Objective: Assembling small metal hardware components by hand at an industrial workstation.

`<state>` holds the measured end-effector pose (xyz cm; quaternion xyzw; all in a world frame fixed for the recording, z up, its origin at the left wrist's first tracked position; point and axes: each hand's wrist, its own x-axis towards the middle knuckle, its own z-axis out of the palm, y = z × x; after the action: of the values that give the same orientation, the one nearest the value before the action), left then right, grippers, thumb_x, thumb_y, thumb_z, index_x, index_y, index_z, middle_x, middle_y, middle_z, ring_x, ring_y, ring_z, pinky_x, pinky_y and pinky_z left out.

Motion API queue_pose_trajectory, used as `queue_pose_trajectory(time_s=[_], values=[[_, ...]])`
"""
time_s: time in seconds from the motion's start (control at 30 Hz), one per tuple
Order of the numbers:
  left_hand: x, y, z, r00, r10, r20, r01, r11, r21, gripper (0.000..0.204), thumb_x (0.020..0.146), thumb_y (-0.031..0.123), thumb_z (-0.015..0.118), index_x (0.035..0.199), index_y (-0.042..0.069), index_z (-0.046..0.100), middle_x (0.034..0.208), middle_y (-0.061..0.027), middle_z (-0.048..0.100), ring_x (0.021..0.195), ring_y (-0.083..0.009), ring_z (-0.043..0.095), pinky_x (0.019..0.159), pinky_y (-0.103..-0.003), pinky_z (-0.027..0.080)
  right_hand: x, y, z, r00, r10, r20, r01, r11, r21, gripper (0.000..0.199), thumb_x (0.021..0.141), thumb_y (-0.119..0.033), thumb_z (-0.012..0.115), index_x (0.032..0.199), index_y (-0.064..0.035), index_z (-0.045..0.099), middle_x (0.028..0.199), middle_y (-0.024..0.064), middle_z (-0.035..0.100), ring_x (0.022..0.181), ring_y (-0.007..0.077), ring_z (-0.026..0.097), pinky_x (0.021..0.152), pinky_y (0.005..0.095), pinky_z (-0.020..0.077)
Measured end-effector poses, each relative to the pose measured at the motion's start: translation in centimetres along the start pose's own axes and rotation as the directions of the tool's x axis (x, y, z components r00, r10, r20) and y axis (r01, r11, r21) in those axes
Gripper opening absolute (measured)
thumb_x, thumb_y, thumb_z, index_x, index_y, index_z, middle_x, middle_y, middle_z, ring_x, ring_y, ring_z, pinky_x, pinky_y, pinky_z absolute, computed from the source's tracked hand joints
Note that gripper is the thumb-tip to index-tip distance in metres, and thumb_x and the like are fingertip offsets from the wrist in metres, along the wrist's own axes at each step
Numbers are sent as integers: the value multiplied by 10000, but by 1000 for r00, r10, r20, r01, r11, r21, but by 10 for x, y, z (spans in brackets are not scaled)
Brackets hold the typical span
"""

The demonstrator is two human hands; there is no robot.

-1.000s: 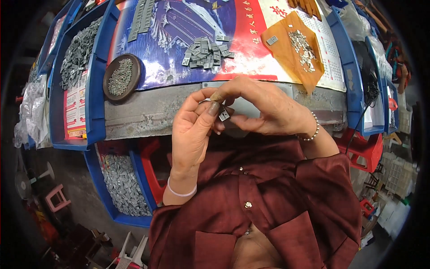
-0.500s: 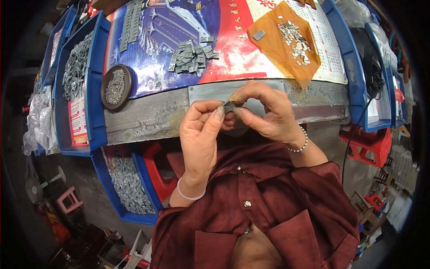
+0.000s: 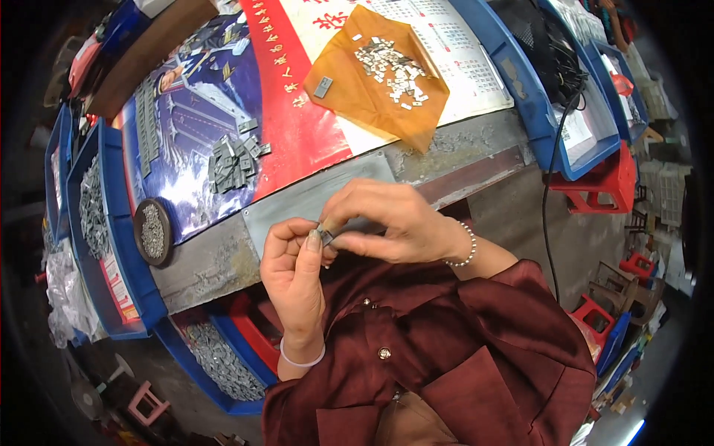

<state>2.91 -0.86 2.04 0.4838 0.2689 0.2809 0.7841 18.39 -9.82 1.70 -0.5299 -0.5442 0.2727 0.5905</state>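
The person wore a dark red shirt with round buttons (image 3: 383, 353), which filled the lower part of the view. The left hand (image 3: 294, 271) came up from about 6 o'clock, with a pale thin band (image 3: 301, 362) around its wrist. Its thumb and fingers pinched a small grey metal piece (image 3: 326, 236) at the centre of the view. The right hand (image 3: 387, 227) came in from 4 o'clock, with a bracelet of small white beads (image 3: 467, 249) at the wrist, and its fingertips closed on the same small piece from above. So both hands grasped this piece together, just above the near edge of the grey worn workbench (image 3: 216, 260).

At 9 o'clock from the hands, a dark round dish with small metal bits (image 3: 152, 232) sat on the bench. At 10 o'clock and further, a pile of small grey rectangular parts (image 3: 232, 165) lay on a colourful printed sheet (image 3: 297, 134). At 12 o'clock, well apart from the hands, an orange-brown sheet of paper (image 3: 372, 82) carried a heap of small shiny silver pieces (image 3: 393, 70). At 9 o'clock near the rim stood a blue plastic bin with grey parts (image 3: 93, 215). At 2 o'clock stood another blue plastic tray (image 3: 573, 126), with a black cable (image 3: 549, 186) hanging over it.
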Motion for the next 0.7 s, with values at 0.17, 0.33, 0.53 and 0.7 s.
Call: queue_pose_trajectory(time_s=[0.17,0.33,0.53,0.7], values=[[1,-2,-2,998,-26,-54,30,996,79,137,921,57,561,1043,-3,540,812,-23,596,687,-67,568,630,-192,435,-3,-5,-55,903,107,-415,-278,884,-376,156,794,7,626,950,10,622,903,96,671,849,163,642,763,274,494],[3,-4,-4,999,-39,-35,42,996,78,139,921,59,563,1044,-2,546,810,-21,596,691,-65,568,632,-186,432,-8,17,-92,896,37,-443,-326,732,-598,209,794,-2,607,1001,-27,597,902,120,635,845,273,618,726,343,501],[1,-2,-8,997,-77,-22,79,992,96,142,919,53,564,1048,-2,549,790,-16,601,690,-55,561,633,-182,429,7,20,-110,990,42,-136,-130,658,-741,265,790,20,591,1047,-43,608,977,111,615,903,275,591,780,342,485],[4,-3,-11,997,-80,12,78,991,111,140,919,46,558,1049,-6,548,781,-14,605,685,-50,559,634,-179,429,16,27,-118,984,174,-33,-139,644,-753,306,773,33,601,1067,-52,617,971,107,607,885,272,596,778,341,485]])
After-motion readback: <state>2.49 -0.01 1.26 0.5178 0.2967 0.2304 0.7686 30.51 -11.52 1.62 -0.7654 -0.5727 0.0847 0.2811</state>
